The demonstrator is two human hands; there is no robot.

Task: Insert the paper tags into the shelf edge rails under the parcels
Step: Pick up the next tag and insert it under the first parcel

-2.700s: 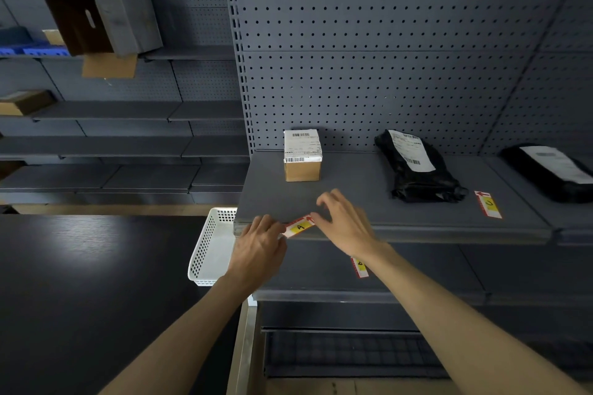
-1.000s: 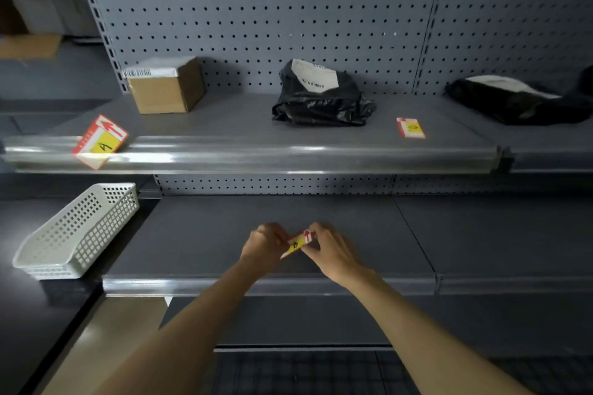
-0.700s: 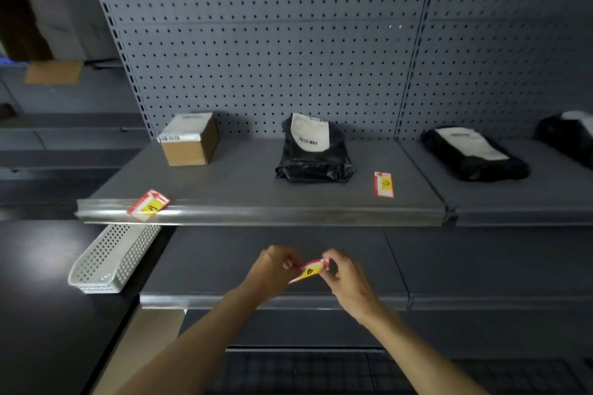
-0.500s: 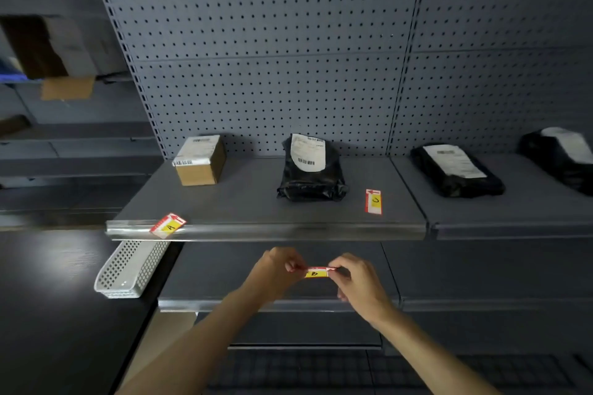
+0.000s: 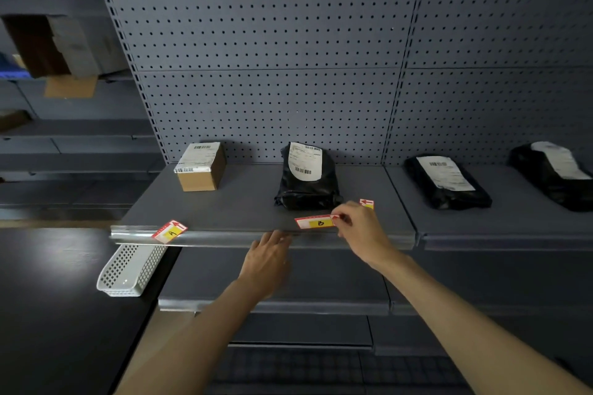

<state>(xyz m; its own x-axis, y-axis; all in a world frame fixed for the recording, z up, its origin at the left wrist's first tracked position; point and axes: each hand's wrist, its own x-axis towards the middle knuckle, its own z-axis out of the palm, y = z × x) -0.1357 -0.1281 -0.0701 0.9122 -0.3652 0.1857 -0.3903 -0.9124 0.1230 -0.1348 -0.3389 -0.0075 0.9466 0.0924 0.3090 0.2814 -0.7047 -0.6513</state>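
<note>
My right hand (image 5: 361, 229) pinches the right end of a red and yellow paper tag marked B (image 5: 316, 222), held level just above the shelf edge rail (image 5: 224, 237), in front of the black bag parcel (image 5: 306, 176). My left hand (image 5: 268, 258) is just under the rail, fingers apart, touching its lower edge and holding nothing. A tag marked A (image 5: 170, 231) lies tilted across the rail, in front of the cardboard box parcel (image 5: 200, 166). A third tag (image 5: 366, 203) peeks out behind my right hand.
Two more black bag parcels (image 5: 446, 181) (image 5: 553, 171) lie on the adjoining shelf to the right. A white perforated basket (image 5: 131, 269) sits on the dark table at lower left. A lower shelf (image 5: 272, 303) juts out below my arms. Pegboard backs the shelves.
Both hands rose from the lower shelf to the upper rail. My left hand let go of tag B, which my right hand alone now holds at the rail.
</note>
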